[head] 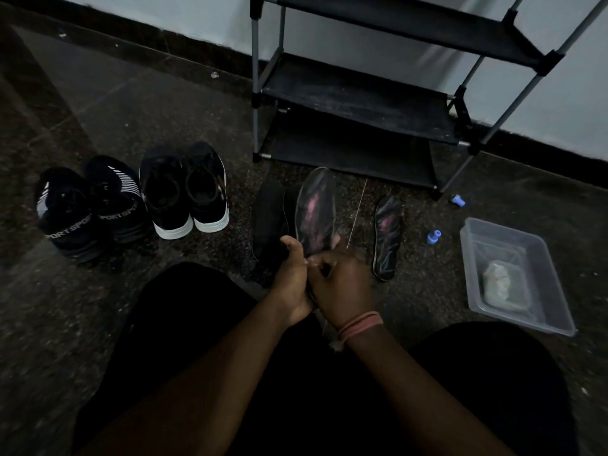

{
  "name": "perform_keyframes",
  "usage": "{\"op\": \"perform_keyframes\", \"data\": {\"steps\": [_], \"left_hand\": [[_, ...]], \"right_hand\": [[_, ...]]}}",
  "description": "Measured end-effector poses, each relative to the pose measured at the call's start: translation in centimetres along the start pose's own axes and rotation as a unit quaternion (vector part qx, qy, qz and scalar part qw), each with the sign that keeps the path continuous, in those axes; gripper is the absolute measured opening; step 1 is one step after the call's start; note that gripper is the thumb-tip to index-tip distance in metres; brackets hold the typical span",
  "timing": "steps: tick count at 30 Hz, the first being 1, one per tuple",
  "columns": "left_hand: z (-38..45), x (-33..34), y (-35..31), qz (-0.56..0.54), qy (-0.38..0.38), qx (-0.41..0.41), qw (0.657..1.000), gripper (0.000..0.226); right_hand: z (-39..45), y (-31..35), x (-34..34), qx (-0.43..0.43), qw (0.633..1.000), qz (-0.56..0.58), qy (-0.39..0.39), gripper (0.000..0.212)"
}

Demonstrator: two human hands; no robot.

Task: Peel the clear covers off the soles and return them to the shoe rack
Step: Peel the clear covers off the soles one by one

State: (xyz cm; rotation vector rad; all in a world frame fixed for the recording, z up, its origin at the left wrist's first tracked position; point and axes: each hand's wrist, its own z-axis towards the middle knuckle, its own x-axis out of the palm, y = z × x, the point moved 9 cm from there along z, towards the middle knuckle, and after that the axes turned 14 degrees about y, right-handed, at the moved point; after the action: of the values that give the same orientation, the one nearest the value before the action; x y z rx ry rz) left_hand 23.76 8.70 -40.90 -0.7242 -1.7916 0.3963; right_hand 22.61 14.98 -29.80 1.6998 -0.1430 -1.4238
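Both hands, left hand (291,278) and right hand (340,284), pinch the heel of a thin, bendy sole (315,213) pointing toward twelve o'clock, its slippery clear cover best caught at the edge.

Both hands, left (291,278) and right (342,287), grip the heel of an upright insole (315,213); another insole (388,236) lies beside, near the rack (355,103).

The held sole (315,209) looks glossy under clear film. The shoe rack (358,97) has metal poles and matt, seemingly cloth shelves; translucent plastic tub (513,274); speckled stone floor (131,120).
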Motion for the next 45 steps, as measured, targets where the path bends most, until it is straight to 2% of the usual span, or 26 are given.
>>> {"op": "perform_keyframes", "data": {"steps": [3, 6, 8, 13, 18, 21, 24, 29, 31, 34, 36, 40, 45], "left_hand": [[0.0, 0.1, -0.2, -0.009, -0.006, 0.008, 1.0, 0.096], [0.2, 0.5, 0.0, -0.004, -0.006, 0.007, 1.0, 0.09], [0.0, 0.3, 0.2, -0.003, -0.015, 0.007, 1.0, 0.089], [-0.2, -0.3, -0.1, -0.006, -0.001, 0.012, 1.0, 0.096], [-0.3, 1.0, 1.5, 0.033, 0.017, -0.019, 0.999, 0.077], [-0.2, -0.1, 1.1, 0.015, -0.007, 0.002, 1.0, 0.082], [0.0, -0.7, 0.3, -0.011, -0.012, 0.013, 1.0, 0.091], [0.2, 0.1, 1.6, -0.016, 0.009, -0.01, 1.0, 0.083], [-0.1, 0.0, 1.4, -0.024, -0.002, -0.01, 1.0, 0.085], [0.1, -1.0, 1.0, -0.027, -0.026, -0.001, 0.999, 0.089], [-0.1, -0.8, 0.7, -0.017, -0.042, 0.008, 0.999, 0.083], [-0.1, -0.3, 1.1, 0.001, -0.045, -0.003, 0.999, 0.074], [-0.1, -0.8, 0.4, -0.043, -0.037, 0.013, 0.998, 0.082]], "right_hand": [[0.4, -0.9, -0.3, 0.029, 0.999, 0.035, 0.009, 0.011], [0.7, -1.5, -2.0, 0.03, 0.997, -0.039, -0.052, 0.012], [0.5, -0.9, -1.8, 0.01, 0.995, -0.083, -0.055, 0.011], [0.1, -0.2, 0.0, -0.008, 1.0, 0.017, 0.01, 0.011], [1.1, -1.4, -2.2, 0.03, 0.994, -0.076, -0.068, 0.013], [1.0, -0.7, -0.6, 0.004, 0.996, -0.082, -0.024, 0.015], [0.5, -0.1, 0.8, -0.009, 0.999, -0.025, 0.024, 0.011], [1.7, -2.6, -2.0, 0.039, 0.993, -0.101, -0.042, 0.014], [1.4, -1.6, -1.5, 0.012, 0.992, -0.123, -0.029, 0.016], [0.3, -0.2, 1.0, -0.006, 0.997, -0.074, 0.028, 0.015], [0.8, -0.7, 0.5, 0.003, 0.998, -0.055, 0.006, 0.016], [1.0, -0.7, -1.2, 0.019, 0.994, -0.088, -0.063, 0.01], [1.0, 0.0, 1.1, -0.018, 0.996, -0.081, 0.02, 0.015]]}}
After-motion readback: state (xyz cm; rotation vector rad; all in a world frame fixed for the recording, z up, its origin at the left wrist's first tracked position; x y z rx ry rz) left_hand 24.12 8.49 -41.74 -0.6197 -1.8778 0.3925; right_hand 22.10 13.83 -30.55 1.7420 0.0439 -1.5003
